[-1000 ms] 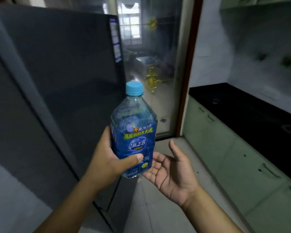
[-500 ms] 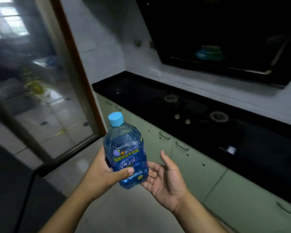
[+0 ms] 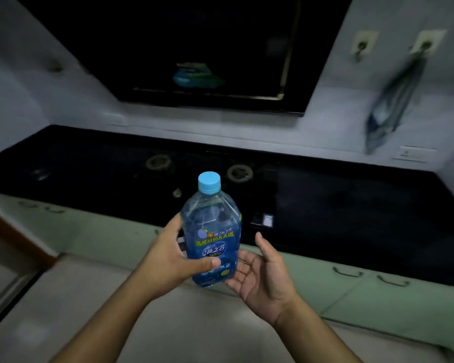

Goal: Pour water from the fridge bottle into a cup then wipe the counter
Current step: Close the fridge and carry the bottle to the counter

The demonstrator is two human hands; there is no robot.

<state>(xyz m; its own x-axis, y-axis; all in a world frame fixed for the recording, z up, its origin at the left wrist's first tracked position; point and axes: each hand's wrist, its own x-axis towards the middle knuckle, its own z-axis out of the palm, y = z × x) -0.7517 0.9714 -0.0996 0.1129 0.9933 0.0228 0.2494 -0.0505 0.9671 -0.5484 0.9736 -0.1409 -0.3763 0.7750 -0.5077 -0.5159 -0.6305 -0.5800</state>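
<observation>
The left hand (image 3: 173, 258) grips the bottle (image 3: 212, 231) low on its body, thumb lying across the front of the blue label and fingers wrapped round the far side. The bottle is upright with a slight tilt, its light blue cap (image 3: 209, 182) on, held in the air in front of the black worktop (image 3: 351, 205) and above the pale floor (image 3: 168, 323). The right hand (image 3: 262, 279) is spread, palm turned up and toward the bottle, thumb raised, holding nothing; its fingers (image 3: 236, 273) reach in by the bottle's base, and whether they touch it cannot be told. On the worktop behind the bottle lie two round burner rings (image 3: 238, 172), side by side. Pale green cabinet doors (image 3: 351, 292) with curved handles run under the worktop's front edge. A dark hood (image 3: 194, 48) hangs over the burners, and a blurred bag (image 3: 388, 106) hangs from a wall hook at the right
</observation>
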